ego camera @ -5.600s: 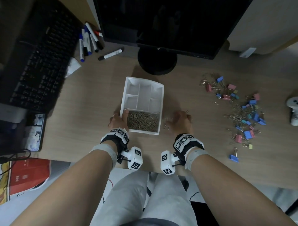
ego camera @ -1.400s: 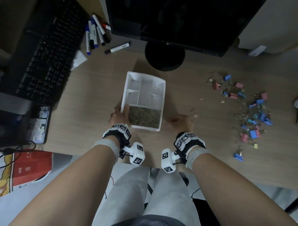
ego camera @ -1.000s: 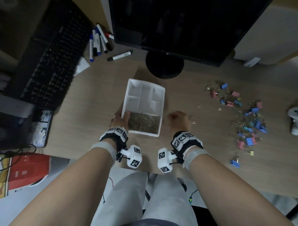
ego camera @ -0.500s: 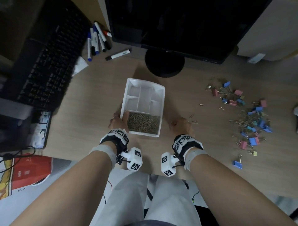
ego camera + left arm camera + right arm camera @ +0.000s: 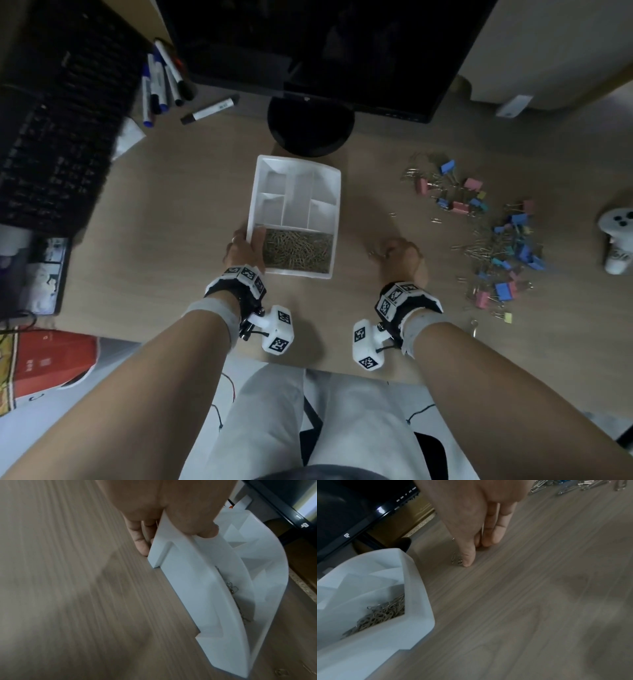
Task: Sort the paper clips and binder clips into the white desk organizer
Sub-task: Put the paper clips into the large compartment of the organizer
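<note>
The white desk organizer [image 5: 337, 192] stands mid-desk, and its near compartment is full of paper clips [image 5: 298, 251]. My left hand [image 5: 245, 251] grips its near left corner, thumb [image 5: 205, 531] over the rim and fingers outside the organizer [image 5: 188, 581]. My right hand [image 5: 397, 255] is on the desk right of the organizer. In the right wrist view its fingertips [image 5: 488, 540] press the wood. The thumb touches a few loose paper clips [image 5: 456, 559], which are not lifted. A mixed pile of binder clips and paper clips [image 5: 500, 236] lies far right.
A monitor stand [image 5: 310, 130] sits just behind the organizer. A black keyboard [image 5: 58, 137] and markers [image 5: 164, 85] are at the back left. A white controller [image 5: 620, 240] lies at the right edge. Bare wood separates the organizer from the pile.
My right hand has slid a little right and away from the organizer, onto a few loose paper clips. My left hand has kept its grip on the organizer's corner.
</note>
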A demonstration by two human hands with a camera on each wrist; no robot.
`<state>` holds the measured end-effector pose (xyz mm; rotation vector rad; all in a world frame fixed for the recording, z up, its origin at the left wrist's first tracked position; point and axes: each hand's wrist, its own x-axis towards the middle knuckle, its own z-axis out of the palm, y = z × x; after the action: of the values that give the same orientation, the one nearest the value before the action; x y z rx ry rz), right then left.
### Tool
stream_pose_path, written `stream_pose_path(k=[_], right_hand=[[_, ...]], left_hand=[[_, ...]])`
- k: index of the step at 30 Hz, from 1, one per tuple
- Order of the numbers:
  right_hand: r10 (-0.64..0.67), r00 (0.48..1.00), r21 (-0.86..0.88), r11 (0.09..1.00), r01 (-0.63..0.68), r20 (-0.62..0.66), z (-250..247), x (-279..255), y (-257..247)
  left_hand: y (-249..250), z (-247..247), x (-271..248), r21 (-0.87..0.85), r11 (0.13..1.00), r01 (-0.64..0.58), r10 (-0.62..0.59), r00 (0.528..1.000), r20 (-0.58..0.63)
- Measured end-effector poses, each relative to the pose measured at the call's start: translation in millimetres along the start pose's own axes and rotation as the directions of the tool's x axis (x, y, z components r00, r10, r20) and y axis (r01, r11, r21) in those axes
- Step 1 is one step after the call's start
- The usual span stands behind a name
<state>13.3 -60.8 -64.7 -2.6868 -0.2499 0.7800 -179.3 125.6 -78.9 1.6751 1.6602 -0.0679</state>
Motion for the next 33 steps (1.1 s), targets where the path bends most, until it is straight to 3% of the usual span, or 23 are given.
stream_pose_path(k=[4, 12, 18, 25, 29, 33], right_hand=[[-0.005, 0.998, -0.059, 0.998, 0.009, 0.061, -16, 7, 11], [-0.149, 0.975, -0.297, 0.935, 0.193, 0.164, -22, 22, 19], [-0.162, 0.975, -0.178, 0.966, 0.189, 0.155, -29, 32, 10], [-0.138, 0.973, -0.260, 0.948, 0.184, 0.186, -29, 28, -1], [-0.036, 0.972, -0.268, 0.958, 0.100, 0.232, -28, 32, -5], [-0.022, 0.985, -0.262, 0.963, 0.067, 0.174, -20, 25, -8]], left_hand=[[13, 15, -14, 0.007, 0.999, 0.034, -0.034, 0.999, -0.014], [32, 46, -36, -0.011, 0.998, 0.068, -0.069, 0.997, -0.042], [33, 48, -38, -0.041, 0.994, 0.099, -0.101, 0.993, -0.055], [35, 49, -37, -0.071, 0.990, 0.123, -0.126, 0.991, -0.043], [34, 50, -35, -0.093, 0.986, 0.138, -0.141, 0.990, -0.025], [31, 51, -31, -0.125, 0.981, 0.148, -0.149, 0.989, -0.001]])
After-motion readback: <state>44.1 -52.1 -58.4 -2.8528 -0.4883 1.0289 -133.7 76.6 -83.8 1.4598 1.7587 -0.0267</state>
